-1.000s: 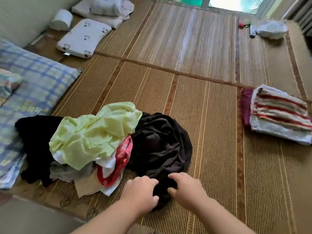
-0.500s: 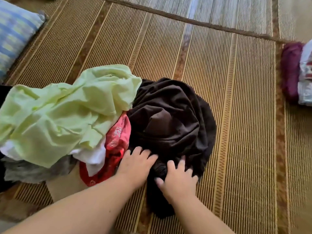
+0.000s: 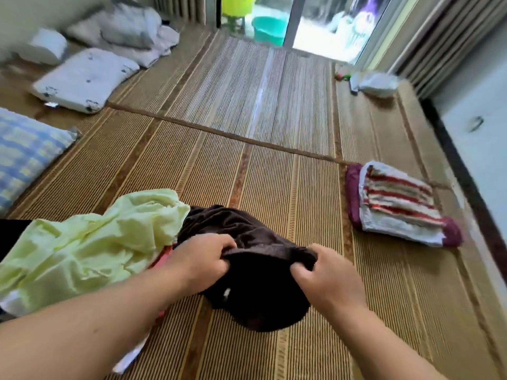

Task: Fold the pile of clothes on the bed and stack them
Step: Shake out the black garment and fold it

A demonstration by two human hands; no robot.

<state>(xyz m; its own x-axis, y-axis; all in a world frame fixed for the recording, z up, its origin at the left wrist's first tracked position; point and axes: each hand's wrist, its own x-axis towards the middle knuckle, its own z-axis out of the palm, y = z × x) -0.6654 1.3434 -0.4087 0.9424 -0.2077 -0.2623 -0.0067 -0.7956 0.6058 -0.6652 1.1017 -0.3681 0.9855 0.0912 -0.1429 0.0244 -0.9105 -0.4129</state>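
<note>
Brown garment (image 3: 260,297): my left hand (image 3: 200,259) and right hand (image 3: 329,281) each clutch its upper edge (a gap between them). Left of it lies the green shirt (image 3: 96,242), right a folded stack (image 3: 397,204).

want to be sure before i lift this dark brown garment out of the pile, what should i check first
1. Grip of the left hand on the dark brown crumpled garment: ok.
2. Pinch of the right hand on the same bunched edge: ok.
3. Garment free of the pale green crumpled garment beside it: cannot tell, they touch.
4. Bare woven straw mat ahead for spreading: ok.
5. Folded red-and-white striped cloth on the right lies apart, out of the way: ok.
6. Which edge is held, collar or hem: cannot tell.
</note>
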